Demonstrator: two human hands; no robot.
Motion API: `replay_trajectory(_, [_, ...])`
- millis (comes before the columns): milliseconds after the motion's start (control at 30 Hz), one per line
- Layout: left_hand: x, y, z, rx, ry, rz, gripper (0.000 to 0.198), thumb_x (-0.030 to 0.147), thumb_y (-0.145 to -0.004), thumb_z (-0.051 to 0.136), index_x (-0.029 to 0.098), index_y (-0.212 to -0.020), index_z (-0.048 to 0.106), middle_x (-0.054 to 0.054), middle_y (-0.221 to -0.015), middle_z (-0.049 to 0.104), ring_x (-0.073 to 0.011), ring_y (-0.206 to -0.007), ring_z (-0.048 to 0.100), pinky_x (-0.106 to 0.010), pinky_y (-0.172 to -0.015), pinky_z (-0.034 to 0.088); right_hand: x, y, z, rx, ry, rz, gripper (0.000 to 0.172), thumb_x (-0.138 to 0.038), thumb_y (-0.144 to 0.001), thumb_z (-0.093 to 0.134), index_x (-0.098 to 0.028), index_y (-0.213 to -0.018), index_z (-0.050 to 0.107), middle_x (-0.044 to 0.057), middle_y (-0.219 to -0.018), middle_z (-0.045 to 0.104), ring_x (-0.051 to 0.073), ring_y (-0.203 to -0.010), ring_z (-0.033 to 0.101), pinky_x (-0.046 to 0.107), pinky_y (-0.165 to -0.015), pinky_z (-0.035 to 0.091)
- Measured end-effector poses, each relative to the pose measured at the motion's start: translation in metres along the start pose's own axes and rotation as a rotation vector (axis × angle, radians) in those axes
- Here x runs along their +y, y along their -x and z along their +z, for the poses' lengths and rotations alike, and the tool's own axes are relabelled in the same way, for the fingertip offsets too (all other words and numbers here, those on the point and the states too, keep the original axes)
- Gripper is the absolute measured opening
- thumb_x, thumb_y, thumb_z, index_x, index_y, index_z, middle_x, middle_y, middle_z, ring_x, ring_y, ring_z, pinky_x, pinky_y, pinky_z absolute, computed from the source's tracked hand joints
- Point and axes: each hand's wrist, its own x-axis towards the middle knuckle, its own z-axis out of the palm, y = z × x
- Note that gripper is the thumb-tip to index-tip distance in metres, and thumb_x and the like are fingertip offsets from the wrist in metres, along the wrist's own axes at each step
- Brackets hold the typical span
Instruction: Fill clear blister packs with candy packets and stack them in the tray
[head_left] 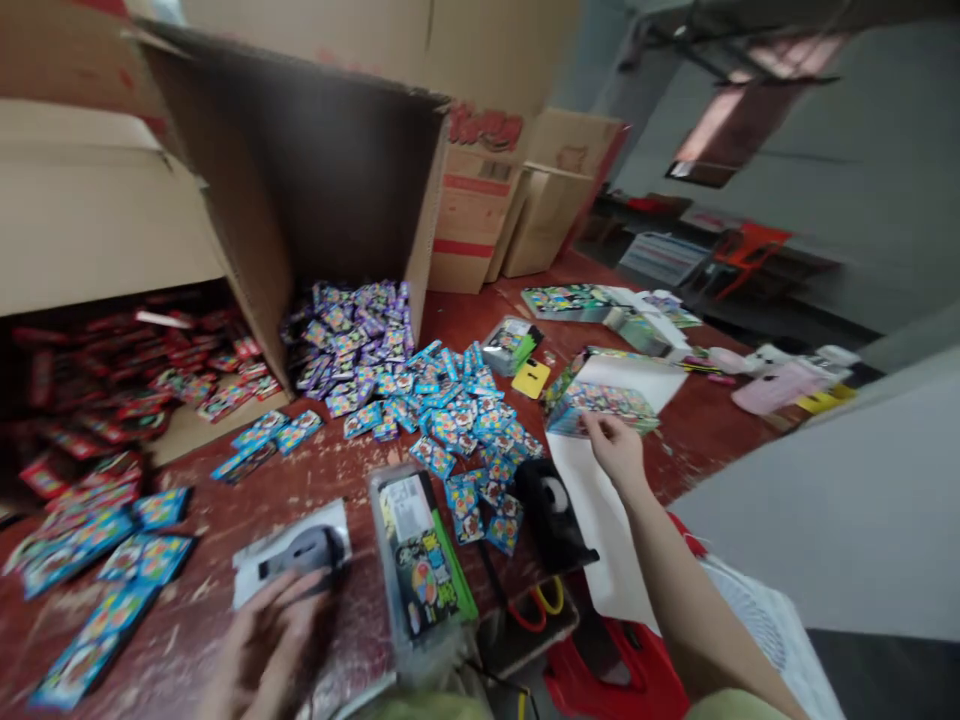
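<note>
My right hand reaches into an open printed carton on the red table. Its fingers are pinched together at the near edge of a row of small colourful packets inside; what they grip, if anything, is hidden. The carton's long white flap hangs over the table edge. My left hand is smeared by motion at the front left, its fingers at a grey rounded device lying on a pale sheet. Between my hands lies a clear plastic pack with a black and green printed card.
Loose blue packets are heaped mid-table, beside purple packets spilling from a tall cardboard box. Red packets fill another box at left. A black tape dispenser and scissors sit near the front edge.
</note>
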Motion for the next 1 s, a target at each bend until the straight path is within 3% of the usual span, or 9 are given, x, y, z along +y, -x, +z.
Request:
replay_trajectory(100, [-0.002,0.002,0.035,-0.314,-0.349,0.288,0.035,0.036,-0.091,0.051,0.028,-0.125,0.056,-0.006,-0.133,0.06,-0.0208,-0.121,0.058,-0.038,-0.104,0.048,-0.06,0.036,0.04,-0.241,-0.138,-0.184,0.038,-0.055,-0.081,0.054,-0.02,-0.085,0.067,0.008,-0.088,0.07,0.022,-0.083,0.065,0.032,-0.079,0.051])
replay_trajectory(167, [-0.009,-0.004,0.057,-0.519,-0.585,0.466,0.048,0.029,-0.092,0.049,0.031,-0.14,0.042,-0.006,-0.15,0.04,-0.0232,-0.14,0.035,-0.045,-0.113,0.036,-0.106,0.065,0.079,-0.607,-0.281,-0.387,0.025,-0.043,-0.086,0.055,-0.021,-0.088,0.067,0.006,-0.09,0.069,0.02,-0.086,0.065,0.03,-0.079,0.051])
replay_trajectory(233, [-0.02,-0.011,0.071,-0.596,-0.76,0.618,0.058,0.029,-0.09,0.052,0.032,-0.145,0.032,-0.006,-0.156,0.027,-0.0277,-0.146,0.017,-0.056,-0.115,0.026,-0.145,0.088,0.119,-0.859,-0.24,-0.489,0.015,-0.03,-0.084,0.059,-0.021,-0.093,0.066,0.005,-0.1,0.068,0.019,-0.092,0.064,0.029,-0.081,0.051])
replay_trajectory(300, [-0.031,-0.016,0.077,-0.623,-0.869,0.704,0.064,0.031,-0.09,0.053,0.032,-0.147,0.025,-0.006,-0.158,0.021,-0.03,-0.146,0.012,-0.062,-0.114,0.022,-0.171,0.099,0.153,-0.954,-0.119,-0.513,0.021,-0.022,-0.078,0.066,-0.019,-0.098,0.066,0.007,-0.103,0.067,0.02,-0.095,0.063,0.03,-0.082,0.049])
replay_trajectory(433, [-0.045,-0.019,0.077,-0.588,-0.923,0.74,0.075,0.036,-0.087,0.058,0.033,-0.149,0.015,-0.008,-0.159,0.013,-0.0302,-0.147,0.008,-0.061,-0.113,0.023,-0.191,0.085,0.188,-1.058,0.006,-0.501,0.022,-0.03,-0.065,0.077,-0.015,-0.077,0.067,0.002,-0.07,0.065,0.018,-0.067,0.06,0.026,-0.062,0.045])
replay_trajectory(567, [-0.05,-0.014,0.081,-0.483,-0.891,0.675,0.096,0.031,-0.081,0.066,0.025,-0.151,0.0,-0.016,-0.159,0.003,-0.0305,-0.146,-0.002,-0.057,-0.115,0.024,-0.196,0.061,0.177,-1.273,0.003,-0.561,0.03,-0.034,-0.052,0.082,-0.015,-0.049,0.059,-0.006,-0.046,0.049,0.01,-0.047,0.046,0.02,-0.047,0.034])
replay_trajectory(667, [-0.037,-0.012,0.084,-0.279,-0.845,0.571,0.101,0.021,-0.084,0.061,0.016,-0.149,-0.016,-0.022,-0.158,-0.001,-0.0318,-0.146,-0.005,-0.056,-0.114,0.03,-0.202,0.058,0.144,-1.304,-0.031,-0.593,0.027,-0.037,-0.061,0.076,-0.015,-0.054,0.063,-0.005,-0.048,0.05,0.01,-0.05,0.046,0.02,-0.047,0.033])
replay_trajectory(833, [0.022,-0.01,0.079,0.128,-0.894,0.624,0.077,0.02,-0.093,0.042,0.015,-0.151,-0.009,-0.019,-0.155,0.024,-0.0275,-0.145,0.023,-0.049,-0.11,0.038,-0.222,0.09,0.075,-1.06,-0.304,-0.471,0.031,-0.04,-0.08,0.06,-0.017,-0.061,0.063,-0.002,-0.058,0.056,0.013,-0.057,0.05,0.022,-0.054,0.039])
replay_trajectory(1000, [0.055,-0.001,0.07,0.189,-0.993,0.658,0.075,0.038,-0.093,0.044,0.009,-0.15,0.004,-0.022,-0.138,0.051,-0.0284,-0.12,0.056,-0.044,-0.098,0.047,-0.24,0.134,0.041,-0.977,-0.538,-0.286,0.025,-0.039,-0.08,0.064,-0.02,-0.065,0.064,0.0,-0.059,0.059,0.015,-0.055,0.052,0.024,-0.052,0.04])
